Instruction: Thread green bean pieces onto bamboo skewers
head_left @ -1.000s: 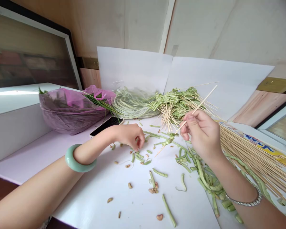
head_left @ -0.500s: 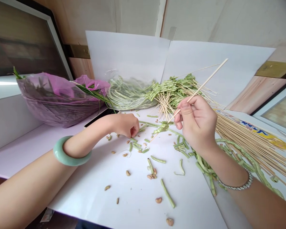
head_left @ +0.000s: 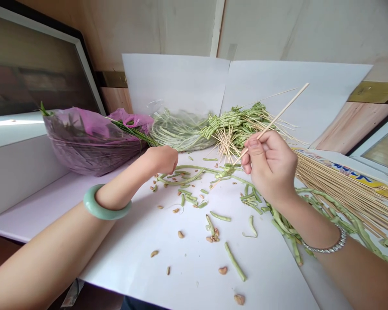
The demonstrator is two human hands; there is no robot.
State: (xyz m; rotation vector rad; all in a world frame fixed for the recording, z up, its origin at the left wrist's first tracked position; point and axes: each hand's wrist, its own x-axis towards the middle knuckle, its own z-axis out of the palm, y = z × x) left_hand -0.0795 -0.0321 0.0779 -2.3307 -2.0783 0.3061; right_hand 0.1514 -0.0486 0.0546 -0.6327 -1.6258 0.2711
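Observation:
My right hand (head_left: 271, 165) is closed around a bamboo skewer (head_left: 286, 107), which slants down to the left. Near the skewer's lower end sits a folded piece of green bean (head_left: 225, 173), with the pale tip poking out beyond it. Above the far left part of the beans, my left hand (head_left: 161, 159) is curled, its fingertips hidden behind it. A long green bean (head_left: 210, 169) runs from beside that hand toward the skewer; whether the fingers hold it cannot be seen. Cut bean pieces (head_left: 189, 199) and brown seeds (head_left: 180, 234) lie scattered on the white table (head_left: 132, 254).
At the back stand a purple bag of greens (head_left: 93, 142), a clear bag of long beans (head_left: 177, 131) and a pile of bean-loaded skewers (head_left: 242, 125). Bare skewers (head_left: 339, 181) lie on the right, beside loose long beans (head_left: 284, 221).
My left hand has moved left and away from me, uncovering a curved bean and some seeds. The right hand keeps its hold on the skewer. The whole view has shifted slightly.

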